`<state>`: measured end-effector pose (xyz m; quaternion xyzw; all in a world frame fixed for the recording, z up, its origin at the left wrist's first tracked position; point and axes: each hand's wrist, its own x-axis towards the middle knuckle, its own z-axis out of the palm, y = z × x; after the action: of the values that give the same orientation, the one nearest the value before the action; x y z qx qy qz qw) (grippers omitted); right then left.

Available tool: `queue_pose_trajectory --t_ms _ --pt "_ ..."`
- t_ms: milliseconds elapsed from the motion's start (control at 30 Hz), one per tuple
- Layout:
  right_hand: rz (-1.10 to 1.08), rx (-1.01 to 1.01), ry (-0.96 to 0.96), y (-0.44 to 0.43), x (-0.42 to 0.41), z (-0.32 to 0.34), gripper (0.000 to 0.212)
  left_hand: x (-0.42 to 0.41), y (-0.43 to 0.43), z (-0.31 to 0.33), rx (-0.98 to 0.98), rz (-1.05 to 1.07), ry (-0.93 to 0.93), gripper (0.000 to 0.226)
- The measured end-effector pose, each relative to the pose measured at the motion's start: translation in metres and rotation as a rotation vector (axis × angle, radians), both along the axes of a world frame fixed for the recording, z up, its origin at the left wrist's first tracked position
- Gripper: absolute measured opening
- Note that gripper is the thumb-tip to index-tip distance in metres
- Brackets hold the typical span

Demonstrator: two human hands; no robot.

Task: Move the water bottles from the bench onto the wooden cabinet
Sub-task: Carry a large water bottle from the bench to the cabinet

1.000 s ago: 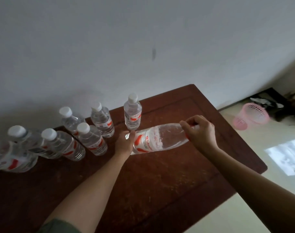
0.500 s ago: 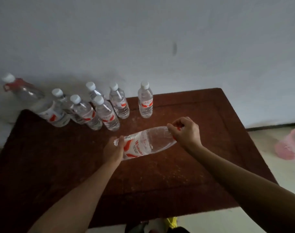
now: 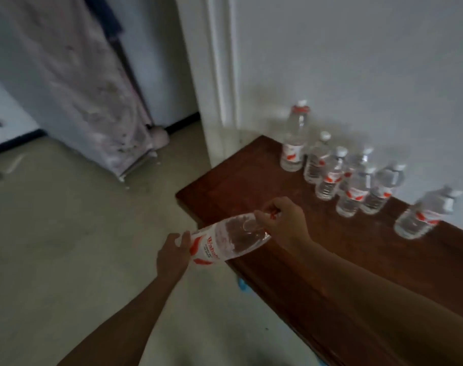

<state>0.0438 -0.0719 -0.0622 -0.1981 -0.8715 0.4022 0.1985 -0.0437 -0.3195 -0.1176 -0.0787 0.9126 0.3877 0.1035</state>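
A clear water bottle with a red and white label lies almost sideways in the air, over the near left corner of the dark wooden cabinet top. My left hand grips its base end. My right hand pinches its neck and cap end. Several more labelled bottles stand on the cabinet by the wall: a tall one at the back, a cluster in the middle, one blurred bottle at the right.
The white wall runs behind the cabinet, with a white door frame at its left end. Pale bare floor spreads to the left. A pinkish stained cloth-covered rack stands beyond it. Something blue shows under the cabinet edge.
The view has swung left, so the cabinet and its bottles now sit at the right. Both hands still hold the sideways bottle, now over the cabinet's left corner and floor.
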Motion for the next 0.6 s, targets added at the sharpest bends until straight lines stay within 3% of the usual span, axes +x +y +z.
queue_pose_trajectory --t_ms 400,600 --pt "0.668 0.070 0.067 -0.396 -0.130 0.003 0.019 0.013 -0.410 0.012 -0.064 0.591 0.023 0.050" --pt "0.909 0.057 0.101 -0.546 -0.183 0.014 0.019 0.026 -0.536 0.012 0.000 0.843 0.014 0.056"
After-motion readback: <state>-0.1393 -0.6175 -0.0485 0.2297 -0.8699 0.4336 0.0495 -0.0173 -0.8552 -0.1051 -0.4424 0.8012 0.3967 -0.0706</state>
